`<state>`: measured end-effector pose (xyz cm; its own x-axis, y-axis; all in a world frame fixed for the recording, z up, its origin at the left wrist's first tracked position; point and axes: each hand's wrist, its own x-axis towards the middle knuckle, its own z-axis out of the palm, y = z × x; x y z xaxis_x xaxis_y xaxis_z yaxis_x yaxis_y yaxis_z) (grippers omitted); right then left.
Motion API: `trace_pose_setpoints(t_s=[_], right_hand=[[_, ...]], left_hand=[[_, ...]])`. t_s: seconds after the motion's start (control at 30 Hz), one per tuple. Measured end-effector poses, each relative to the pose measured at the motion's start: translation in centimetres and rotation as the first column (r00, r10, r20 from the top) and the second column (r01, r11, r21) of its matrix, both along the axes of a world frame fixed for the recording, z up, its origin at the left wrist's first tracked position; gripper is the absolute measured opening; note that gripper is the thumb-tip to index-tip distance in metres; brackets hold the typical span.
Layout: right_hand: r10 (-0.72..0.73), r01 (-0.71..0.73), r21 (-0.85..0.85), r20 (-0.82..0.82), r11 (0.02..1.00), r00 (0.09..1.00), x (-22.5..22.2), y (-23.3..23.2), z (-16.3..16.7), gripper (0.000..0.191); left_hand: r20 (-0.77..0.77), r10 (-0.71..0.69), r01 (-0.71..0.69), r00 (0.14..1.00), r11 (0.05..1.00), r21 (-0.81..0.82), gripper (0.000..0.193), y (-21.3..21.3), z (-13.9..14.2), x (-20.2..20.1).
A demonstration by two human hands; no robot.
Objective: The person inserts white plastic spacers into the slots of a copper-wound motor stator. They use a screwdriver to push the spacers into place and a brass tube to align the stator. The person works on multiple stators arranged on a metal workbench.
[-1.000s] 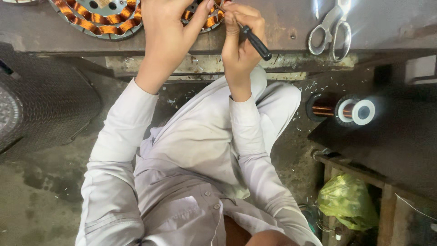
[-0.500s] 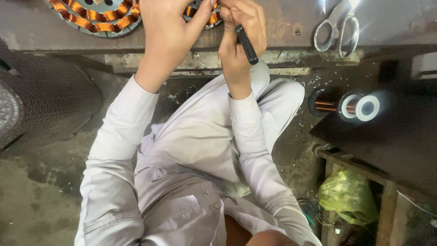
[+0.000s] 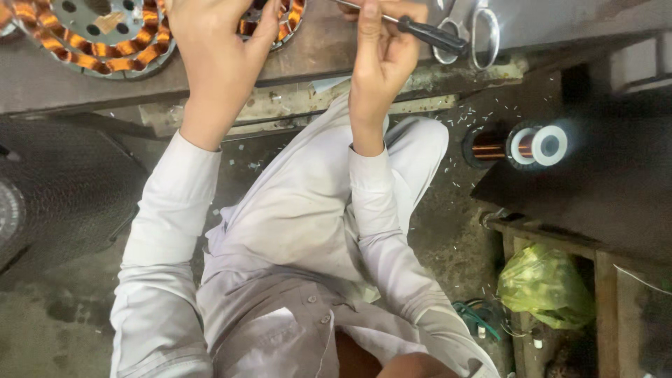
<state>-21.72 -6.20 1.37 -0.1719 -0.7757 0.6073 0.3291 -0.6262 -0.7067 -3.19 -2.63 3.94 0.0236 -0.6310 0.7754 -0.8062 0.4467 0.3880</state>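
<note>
The right hand (image 3: 381, 59) is clenched around a black-handled screwdriver (image 3: 427, 33), whose long axis runs nearly level along the bench (image 3: 336, 49): the handle sticks out to the right of the fist toward the scissors (image 3: 469, 31), and the thin metal shaft passes left through the fingers toward the top edge of the view. The tip is cut off, so where it touches cannot be told. Just left of the tip end lies a small stator (image 3: 276, 21) with copper coils, and the left hand (image 3: 217, 49) grips it, fingers curled over its rim. So the stator sits between the two hands, held by the left and nearer to it. A larger stator (image 3: 91, 38) rests well left, untouched. A wire spool (image 3: 521, 145) lies off the bench to the right.
</note>
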Motion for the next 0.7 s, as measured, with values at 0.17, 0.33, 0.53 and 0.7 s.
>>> trace_pose_setpoints(t_s=[0.17,0.33,0.53,0.7], right_hand=[[-0.168,0.169,0.009,-0.026,0.986,0.985,-4.6,0.2,0.5,0.012],[-0.123,0.124,0.14,-0.017,0.982,0.992,-7.5,0.1,-0.3,0.015],[-0.103,0.192,0.268,-0.312,0.944,0.944,-11.1,0.4,-0.5,0.043],[-0.199,0.288,0.142,-0.444,0.947,0.874,-13.0,-1.0,-1.2,0.057]], left_hand=[[0.099,-0.005,0.001,0.995,0.999,0.045,0.015,0.4,-0.6,-0.6],[0.028,-0.081,0.075,0.996,0.983,0.169,0.015,0.8,-1.9,0.0],[-0.063,-0.038,0.045,0.997,0.992,0.116,0.023,3.5,-1.8,-2.9],[-0.004,-0.046,0.045,0.999,0.991,-0.126,0.031,6.3,-0.3,-8.4]])
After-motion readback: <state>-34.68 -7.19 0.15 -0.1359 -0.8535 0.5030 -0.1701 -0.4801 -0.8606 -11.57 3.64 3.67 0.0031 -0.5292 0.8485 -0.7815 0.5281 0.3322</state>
